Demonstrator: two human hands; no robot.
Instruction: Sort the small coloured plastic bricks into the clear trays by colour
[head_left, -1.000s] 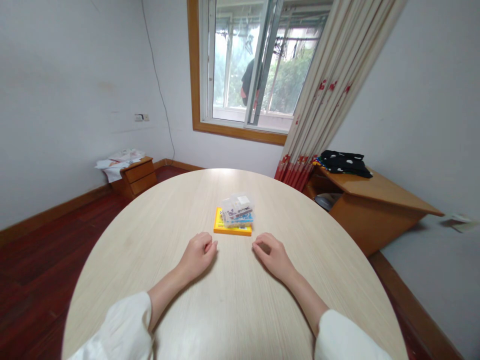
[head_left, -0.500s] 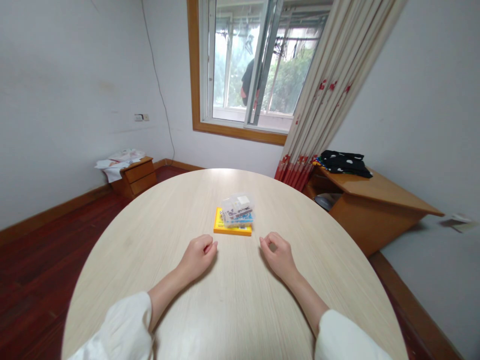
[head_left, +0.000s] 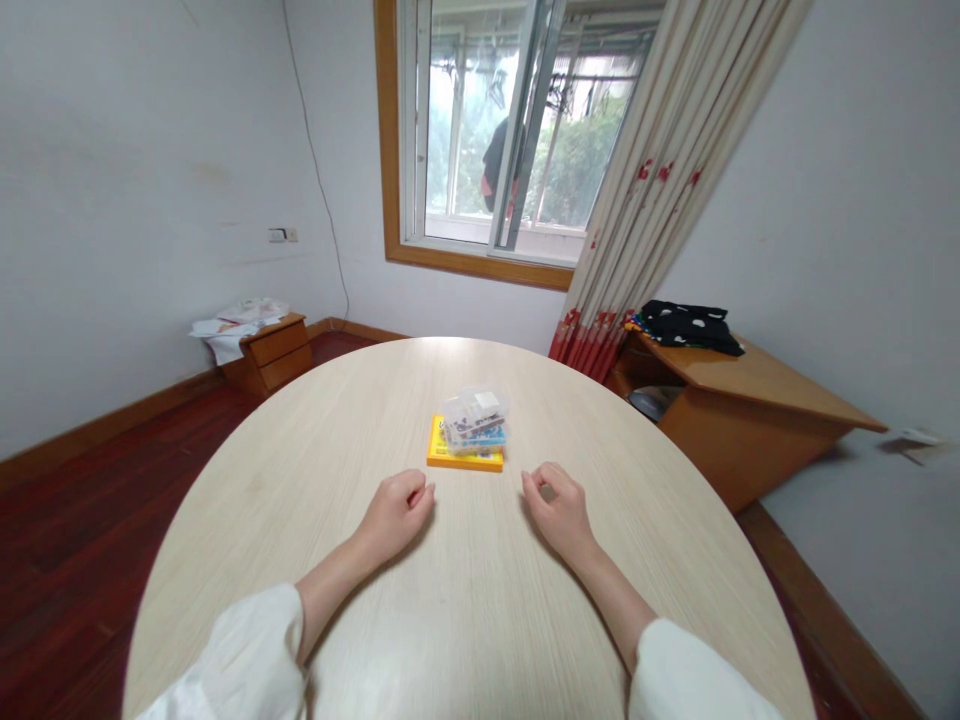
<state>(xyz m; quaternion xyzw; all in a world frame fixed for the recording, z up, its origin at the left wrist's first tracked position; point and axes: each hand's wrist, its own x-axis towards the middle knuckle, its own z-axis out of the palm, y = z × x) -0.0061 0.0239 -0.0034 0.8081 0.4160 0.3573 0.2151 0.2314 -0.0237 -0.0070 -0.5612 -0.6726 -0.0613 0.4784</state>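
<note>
My left hand (head_left: 396, 514) rests on the pale wooden table (head_left: 465, 620), fingers curled into a loose fist with nothing in it. Across from it my right hand (head_left: 556, 506) lies curled the same way, also holding nothing. Beyond and between them sits a flat yellow box (head_left: 442, 458). On top of that box leans a clear plastic case (head_left: 475, 408), with small dark and blue pieces showing through it; their kind is too small to make out. Neither hand touches the box or the case.
Behind the round table's far edge hangs a cream curtain (head_left: 652, 180) beside a window (head_left: 480, 130). A wooden desk (head_left: 772, 390) bearing folded black cloth (head_left: 690, 326) stands at the right. Papers (head_left: 238, 318) cover a small drawer cabinet (head_left: 279, 352) at the left.
My right hand has shifted very slightly to the right. The left hand, the yellow box and the clear case are where they were.
</note>
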